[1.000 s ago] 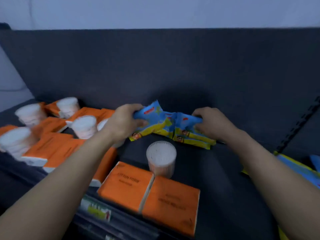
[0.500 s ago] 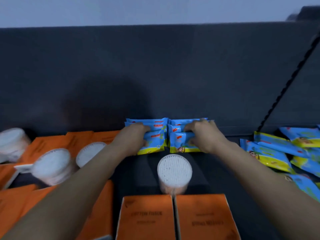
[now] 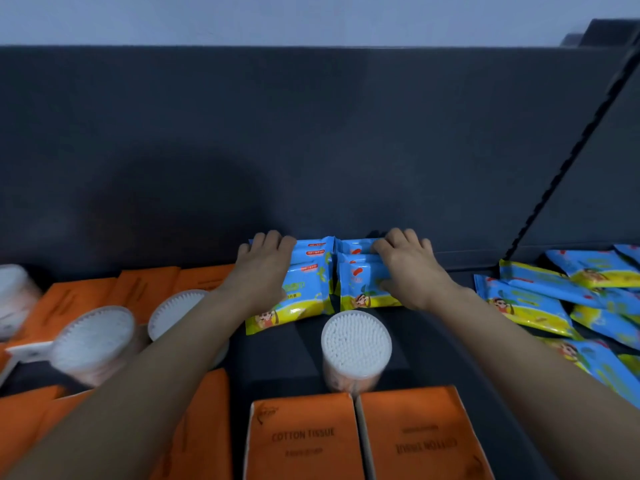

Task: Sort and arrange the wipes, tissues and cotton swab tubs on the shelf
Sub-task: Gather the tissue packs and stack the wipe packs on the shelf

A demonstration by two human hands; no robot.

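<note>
Far left end of the shelf [image 3: 433, 341]: a blurred swab tub [image 3: 14, 296], then flat orange tissue packs [image 3: 69, 306] with a tilted tub [image 3: 93, 337] and a half-hidden tub [image 3: 176, 310] lying among them. Probably light, stiff plastic cylinders, apt to roll once off their bases. Best gripped round the wall and set down upright.

Middle, against the back edge of the shelf: left hand [image 3: 263, 271] on top of the left wipe stack [image 3: 308, 292], fingers bent over its far edge. Just beside it, touching along the seam, the right wipe stack [image 3: 363, 292] under the right hand [image 3: 408, 268], fingers curled onto the upper packs, thumb out of sight. Both stacks a few packs deep, not quite squared. Judging by the glossy film: soft, squashy, slippery pack on pack, with some heft from the damp fill. Likely to fan out if lifted from the top pack alone. Better clamped as a whole from top and bottom or from both sides, or simply pressed and slid flat against the back wall [image 3: 311, 150].

Just in front of the right stack, an upright tub [image 3: 356, 344], close enough to be knocked. At the front edge, two front tissue packs [image 3: 304, 434] side by side, touching; softly springy, easy to take by the long sides.

Right end: loose wipe packs [image 3: 540, 303] overlapping in a heap, not yet stacked.
</note>
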